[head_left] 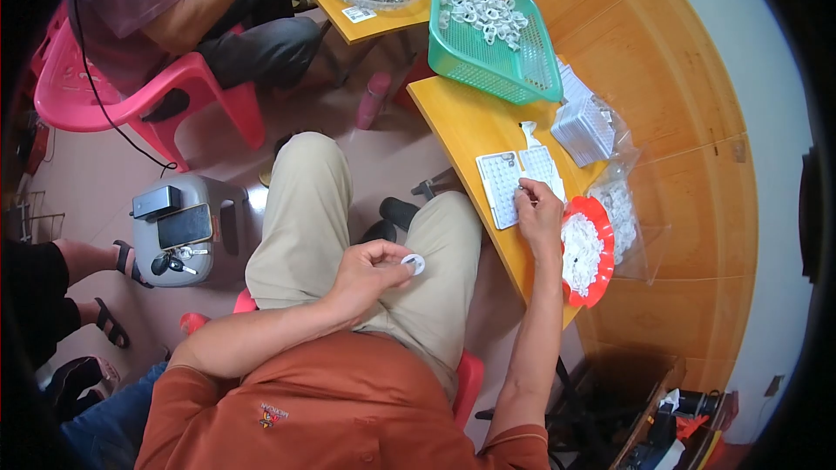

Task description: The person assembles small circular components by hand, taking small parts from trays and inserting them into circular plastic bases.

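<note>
Left fingers (396,265) pinch the white ring (419,261) by its edge over my lap, presumably leaving its face exposed. Right fingers (525,198) bunch at the white trays (497,181), within reach on the worktop (448,122); I cannot tell their grasp.

Left hand (364,275) with a small white ring (414,265) between fingertips, right hand (540,209) over a white tray (500,187).
</note>
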Available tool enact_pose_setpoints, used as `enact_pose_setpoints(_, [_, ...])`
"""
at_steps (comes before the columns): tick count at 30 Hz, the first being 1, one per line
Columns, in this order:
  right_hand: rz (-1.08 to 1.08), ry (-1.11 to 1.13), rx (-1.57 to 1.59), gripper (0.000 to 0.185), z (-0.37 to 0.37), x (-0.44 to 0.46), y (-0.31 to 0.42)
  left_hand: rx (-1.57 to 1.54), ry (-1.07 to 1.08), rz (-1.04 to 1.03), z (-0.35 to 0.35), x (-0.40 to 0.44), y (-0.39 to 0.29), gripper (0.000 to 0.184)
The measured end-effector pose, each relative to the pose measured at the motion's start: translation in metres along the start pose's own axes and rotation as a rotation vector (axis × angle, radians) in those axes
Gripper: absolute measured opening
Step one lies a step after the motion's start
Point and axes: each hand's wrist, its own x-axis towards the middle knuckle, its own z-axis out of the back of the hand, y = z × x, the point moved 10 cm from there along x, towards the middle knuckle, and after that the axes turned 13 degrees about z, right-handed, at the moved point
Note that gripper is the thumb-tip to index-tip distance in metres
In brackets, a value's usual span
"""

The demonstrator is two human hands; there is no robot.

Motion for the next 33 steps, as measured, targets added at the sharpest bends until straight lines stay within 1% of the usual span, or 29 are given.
enact_pose_setpoints(1, [-0.005,-0.018,-0.025,0.022,0.003,-0.002,0.004,-0.008,0.008,-0.009,0.000,0.002,0.002,0.021])
enact_pose_setpoints(4, [0.033,-0.043,0.060,0.022,0.003,-0.010,0.011,-0.009,0.003,-0.018,0.002,0.004,0.004,0.020])
enact_pose_setpoints(8, [0.014,-0.068,0.241,0.020,-0.007,-0.030,0.036,-0.019,0.020,-0.004,0.002,0.004,0.006,0.022])
enact_pose_setpoints(10, [0.020,-0.060,0.347,0.020,-0.017,-0.043,0.053,-0.058,0.033,-0.002,0.002,0.005,0.006,0.023])
enact_pose_setpoints(11, [-0.013,-0.051,0.445,0.019,-0.026,-0.051,0.059,-0.080,0.065,-0.028,0.001,0.007,0.007,0.026])
enact_pose_setpoints(14, [-0.007,0.004,0.554,0.018,-0.043,-0.071,0.084,-0.024,0.015,0.012,0.001,-0.001,-0.001,0.029])
enact_pose_setpoints(15, [0.016,0.034,0.610,0.018,-0.051,-0.077,0.088,-0.053,0.032,-0.012,0.001,0.000,0.000,0.032])
enact_pose_setpoints(18, [-0.045,0.069,0.744,0.018,-0.071,-0.095,0.098,-0.015,0.024,0.003,0.003,0.002,0.004,0.031])
enact_pose_setpoints(22, [-0.097,0.091,0.766,0.017,-0.081,-0.107,0.105,-0.012,0.018,0.006,0.002,-0.002,0.001,0.030])
enact_pose_setpoints(28, [0.063,0.067,0.589,0.014,-0.073,-0.106,0.128,-0.028,0.008,0.012,0.003,-0.004,-0.001,0.029])
enact_pose_setpoints(33, [0.060,0.028,0.587,0.013,-0.076,-0.110,0.128,-0.042,-0.008,0.023,0.003,-0.006,-0.003,0.029])
